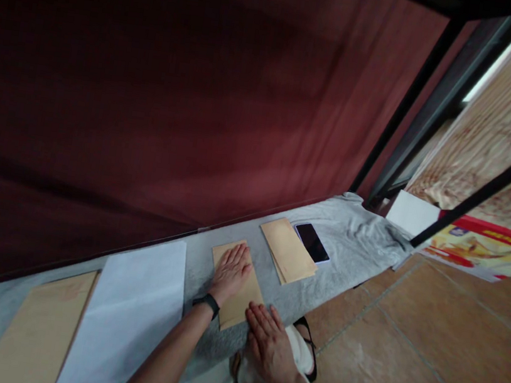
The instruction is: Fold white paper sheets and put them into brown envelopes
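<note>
A brown kraft paper envelope (240, 300) lies flat on the grey cloth in front of me. Pressed flat on its upper part is my left hand (230, 273), fingers stretched out and a dark band on the wrist. My right hand (267, 340) rests with extended fingers at the envelope's lower right corner, fingertips touching its edge. Just to the right, a small stack of similar brown envelopes (289, 251) partly overlaps a phone (312, 242) with a dark screen. On the left are white paper sheets (131, 313) beside larger brown paper (40, 332).
The grey cloth (350, 224) covers a narrow bench along a dark red curtain (246, 120). Black metal bars (408, 105) frame the right end. Beyond stand a colourful printed box (485, 249) and tiled floor (402, 364). My foot (306, 351) shows below the bench edge.
</note>
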Action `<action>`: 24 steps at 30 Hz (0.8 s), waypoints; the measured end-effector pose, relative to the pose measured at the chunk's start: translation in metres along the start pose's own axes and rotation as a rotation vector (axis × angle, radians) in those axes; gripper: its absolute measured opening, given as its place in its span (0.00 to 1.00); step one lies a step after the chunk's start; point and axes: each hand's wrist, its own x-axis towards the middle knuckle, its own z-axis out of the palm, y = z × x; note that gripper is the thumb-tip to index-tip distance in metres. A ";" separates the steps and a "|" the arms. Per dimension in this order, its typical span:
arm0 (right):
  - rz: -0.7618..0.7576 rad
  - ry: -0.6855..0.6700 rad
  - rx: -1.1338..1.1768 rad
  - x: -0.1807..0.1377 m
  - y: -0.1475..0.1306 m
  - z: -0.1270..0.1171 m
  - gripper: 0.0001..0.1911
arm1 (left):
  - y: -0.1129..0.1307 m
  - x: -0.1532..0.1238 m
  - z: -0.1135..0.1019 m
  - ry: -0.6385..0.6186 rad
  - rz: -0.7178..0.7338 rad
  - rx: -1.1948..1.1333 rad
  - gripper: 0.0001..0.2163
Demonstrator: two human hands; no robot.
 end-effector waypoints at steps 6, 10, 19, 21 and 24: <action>0.027 0.006 0.002 0.001 -0.003 -0.001 0.31 | -0.018 0.013 0.003 0.034 0.008 0.013 0.27; 0.040 0.029 0.000 0.002 -0.005 -0.002 0.30 | -0.021 0.011 0.006 0.038 0.032 0.017 0.26; 0.044 0.056 0.020 0.002 -0.005 -0.001 0.28 | -0.006 -0.033 0.005 0.068 0.193 -0.002 0.26; 0.048 0.058 0.017 0.002 -0.006 -0.001 0.28 | -0.001 -0.046 0.003 0.077 0.225 -0.010 0.26; 0.046 0.066 0.017 0.002 -0.006 0.001 0.28 | 0.006 -0.065 -0.001 0.071 0.253 -0.025 0.26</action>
